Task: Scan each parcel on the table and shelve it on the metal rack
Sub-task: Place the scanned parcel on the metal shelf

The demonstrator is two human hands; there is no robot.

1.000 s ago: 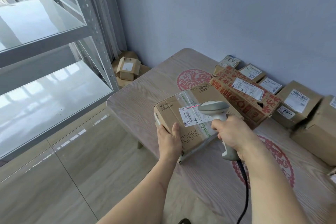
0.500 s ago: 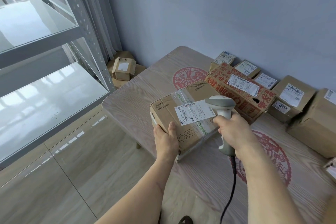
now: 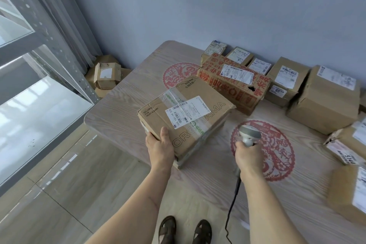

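A brown cardboard parcel with a white barcode label and clear tape lies near the table's front left corner. My left hand grips its near left corner, thumb on top. My right hand holds a grey handheld scanner by the handle, to the right of the parcel, low over a red paper-cut print; its black cable hangs down toward the floor. The metal rack with shiny shelves stands at the left.
Several more labelled parcels line the wall side and right of the wooden table, including a red-printed carton. Opened boxes sit on the floor in the corner by the rack. My sandalled feet show at the bottom.
My right hand has drawn the scanner away from over the parcel's label, down and to the right. My left hand keeps its hold on the parcel. The view has tilted downward.
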